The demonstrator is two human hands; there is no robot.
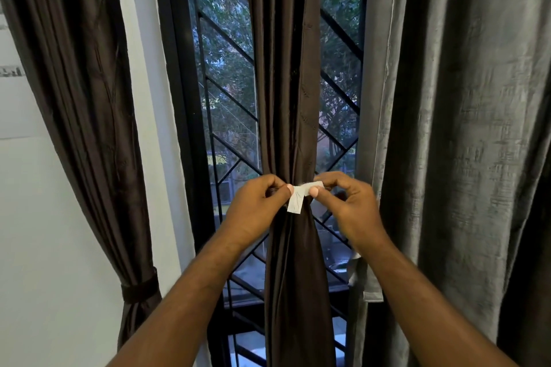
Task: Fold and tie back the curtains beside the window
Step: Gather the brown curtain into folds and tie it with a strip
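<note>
- The left hand (pixel 259 201) is pinching one end of a short white fabric strip (pixel 298 196) between thumb and curled fingers. The right hand (pixel 347 202) is pinching the other end the same way, and a small tail is hanging down between the two thumbs.
- The strip is lying across the front of the dark brown pleated curtain (pixel 283 83). That curtain is hanging gathered into a narrow column in the middle of the black-framed window with diagonal bars (pixel 226 47), and the hands are cinching it at its narrowest point.
- The fastening looks under way rather than finished. Whether the ends are overlapping or knotting is too small to tell.
- To do this well, both ends are best drawn evenly, with the pleats stacked flat beneath and the overlap pressed firmly before letting go. A lopsided pull could let the outer folds slip free.
- Further out, a matching dark brown side curtain (pixel 89 98) on the left is hanging held by a dark fabric band (pixel 140 287). A grey textured curtain (pixel 447 128) on the right is hanging loose.
</note>
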